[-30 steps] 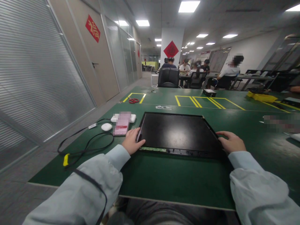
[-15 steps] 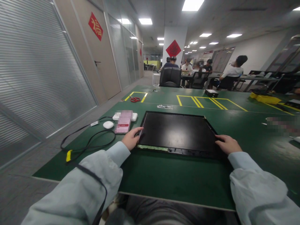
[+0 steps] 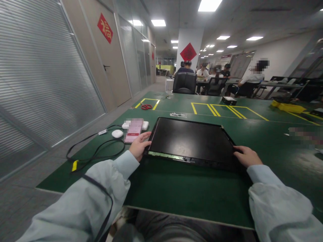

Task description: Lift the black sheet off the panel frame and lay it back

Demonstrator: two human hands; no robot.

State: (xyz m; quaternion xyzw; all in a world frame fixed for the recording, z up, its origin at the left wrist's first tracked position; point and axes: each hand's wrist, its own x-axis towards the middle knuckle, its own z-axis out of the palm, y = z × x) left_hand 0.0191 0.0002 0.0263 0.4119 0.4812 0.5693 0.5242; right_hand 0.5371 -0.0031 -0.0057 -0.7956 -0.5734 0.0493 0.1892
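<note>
A black flat display panel [image 3: 191, 139] lies on the green table [image 3: 181, 188], its near edge showing a thin green circuit strip and raised a little off the mat. My left hand [image 3: 139, 145] grips the panel's near left corner, fingers curled round the edge. At the near right corner my right hand [image 3: 246, 156] holds the other side, fingers on top. Both pale blue sleeves reach in from below.
Left of the panel lie a pink phone [image 3: 133, 130], a white earbud case [image 3: 117, 133] and a looped black cable [image 3: 98, 153]. Red scissors [image 3: 146, 107] and a small black box [image 3: 229, 100] sit farther back among yellow floor-tape outlines. Several people sit at desks beyond an office chair [image 3: 184, 83].
The panel's near edge has lifted slightly and the panel has shifted a little away from me. My left hand moved from flat on the corner to gripping under it.
</note>
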